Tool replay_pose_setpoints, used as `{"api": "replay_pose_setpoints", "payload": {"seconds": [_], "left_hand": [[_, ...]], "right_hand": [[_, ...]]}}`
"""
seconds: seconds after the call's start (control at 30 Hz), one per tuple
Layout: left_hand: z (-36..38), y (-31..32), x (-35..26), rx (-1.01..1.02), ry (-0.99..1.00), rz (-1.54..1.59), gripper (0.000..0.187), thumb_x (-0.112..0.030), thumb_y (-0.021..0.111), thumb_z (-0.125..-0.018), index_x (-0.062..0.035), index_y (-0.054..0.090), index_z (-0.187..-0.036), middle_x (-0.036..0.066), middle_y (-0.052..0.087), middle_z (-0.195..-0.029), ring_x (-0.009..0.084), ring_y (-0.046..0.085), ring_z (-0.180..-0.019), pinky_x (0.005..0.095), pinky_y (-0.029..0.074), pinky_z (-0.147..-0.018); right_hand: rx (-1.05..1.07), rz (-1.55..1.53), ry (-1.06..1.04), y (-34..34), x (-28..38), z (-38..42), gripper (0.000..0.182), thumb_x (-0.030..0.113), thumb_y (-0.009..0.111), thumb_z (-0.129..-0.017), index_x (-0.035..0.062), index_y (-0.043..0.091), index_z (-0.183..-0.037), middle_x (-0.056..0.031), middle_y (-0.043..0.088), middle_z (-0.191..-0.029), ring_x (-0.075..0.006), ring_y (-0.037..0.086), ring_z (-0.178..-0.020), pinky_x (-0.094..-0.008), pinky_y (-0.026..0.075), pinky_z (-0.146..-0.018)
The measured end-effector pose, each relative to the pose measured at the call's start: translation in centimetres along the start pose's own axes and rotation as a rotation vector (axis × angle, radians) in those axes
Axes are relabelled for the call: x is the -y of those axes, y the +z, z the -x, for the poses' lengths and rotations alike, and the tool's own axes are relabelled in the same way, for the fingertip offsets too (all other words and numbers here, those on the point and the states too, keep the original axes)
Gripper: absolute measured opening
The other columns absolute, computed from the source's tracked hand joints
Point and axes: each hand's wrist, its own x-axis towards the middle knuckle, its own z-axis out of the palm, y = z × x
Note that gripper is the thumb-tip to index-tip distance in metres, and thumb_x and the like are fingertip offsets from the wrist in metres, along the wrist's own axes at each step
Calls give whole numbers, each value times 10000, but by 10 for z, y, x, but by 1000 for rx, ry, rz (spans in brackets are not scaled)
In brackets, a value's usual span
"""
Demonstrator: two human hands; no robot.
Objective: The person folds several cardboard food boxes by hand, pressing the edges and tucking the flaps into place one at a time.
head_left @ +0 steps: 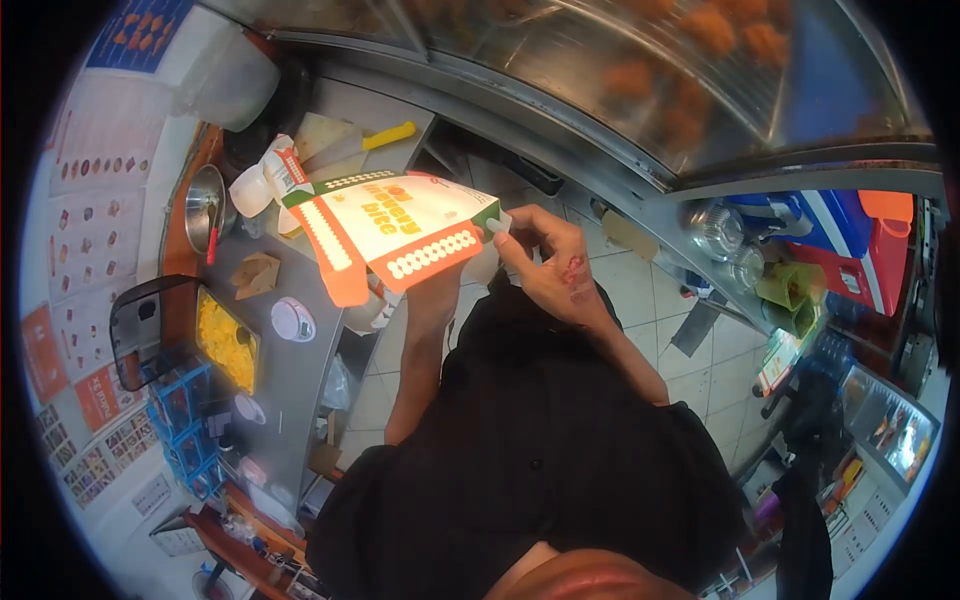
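Note:
A printed cardboard food box (385,215), white with orange and green edges, is held tilted over the gap between the counter and my body. Its orange side flaps stick out, and one hangs down at the left. My right hand (550,260) is closed on the box's right end, thumb and fingers pinching a pale tab at the green corner. From below, my left hand (436,285) reaches up against the box's underside; only the wrist and part of the hand show, and the fingers are hidden behind the cardboard.
On the counter (290,375) at left are a yellow-handled knife (388,135), a metal pan (205,200), a small brown carton (257,275), a white scale (292,320) and a tray of yellow food (226,340). A glass display case (600,90) spans the front.

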Motion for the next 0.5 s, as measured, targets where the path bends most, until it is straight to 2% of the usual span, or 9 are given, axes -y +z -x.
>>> {"api": "replay_pose_setpoints", "payload": {"seconds": [0.07, 0.1, 0.2, 0.27, 0.33, 0.37, 0.43, 0.47, 0.5], "left_hand": [[-2, 1, 0, -21, -122, 168, 288, -13, 675, -853, -25, 562, -1117, 26, 586, -1014, 117, 582, -925, 274, 506, -838], [-2, 5, -4, -60, -117, 121, 265, -44, 715, -834, -17, 614, -1076, 27, 634, -980, 118, 594, -902, 273, 495, -784], [-1, 4, 1, 8, -97, 88, 319, -16, 689, -843, -19, 562, -1135, 32, 589, -1027, 124, 583, -928, 281, 522, -813], [4, 6, -5, 34, 5, -184, 267, -27, 697, -840, -11, 603, -1090, 41, 610, -1009, 126, 581, -911, 285, 512, -809], [7, 2, -5, 126, 93, -300, 233, -27, 650, -870, -18, 625, -1101, 64, 639, -1039, 152, 595, -948, 294, 493, -823], [9, -4, 1, 147, 148, -404, 252, -27, 638, -877, -3, 610, -1126, 74, 630, -1058, 153, 589, -975, 304, 493, -831], [11, -14, 8, 282, -60, -421, 288, -43, 647, -875, 15, 585, -1151, 89, 608, -1102, 173, 571, -1029, 314, 473, -885], [8, 12, -11, 206, 43, -198, 260, -55, 658, -872, 13, 604, -1117, 85, 624, -1051, 169, 579, -990, 304, 472, -868], [6, 13, -3, 210, 114, -279, 252, -80, 676, -868, 1, 613, -1098, 67, 629, -1028, 147, 576, -948, 292, 472, -837]], "right_hand": [[5, -17, 29, -4, -1, 0, 115, 64, 648, -851, -19, 642, -930, -43, 635, -724, -85, 550, -620, -251, 427, -556], [40, -2, -3, -7, -5, 0, 101, 64, 651, -847, -16, 655, -909, -45, 638, -721, -84, 554, -621, -249, 424, -550], [83, 60, -19, -14, -2, 1, 74, 61, 656, -840, -10, 665, -856, -57, 637, -707, -83, 558, -614, -245, 420, -540], [73, 116, -20, -16, -1, 3, 67, 57, 658, -835, -9, 662, -823, -67, 632, -696, -84, 558, -607, -243, 419, -537], [33, 167, -209, -12, -13, 4, 49, 34, 692, -820, -3, 663, -807, -56, 606, -647, -85, 512, -504, -240, 375, -472], [-10, 186, -234, -9, -16, 2, 66, 42, 702, -802, 8, 648, -784, -65, 601, -645, -109, 521, -510, -252, 378, -483], [-48, 236, -284, -5, -37, 4, 121, 67, 719, -769, 30, 611, -732, -72, 592, -639, -154, 534, -529, -280, 384, -511], [-71, 278, -346, -10, -43, -8, 154, 84, 727, -754, 42, 588, -703, -70, 587, -635, -174, 537, -543, -296, 387, -527], [-89, 279, -340, -9, -42, -8, 191, 99, 732, -741, 49, 560, -675, -66, 582, -631, -188, 537, -554, -310, 392, -541]]}}
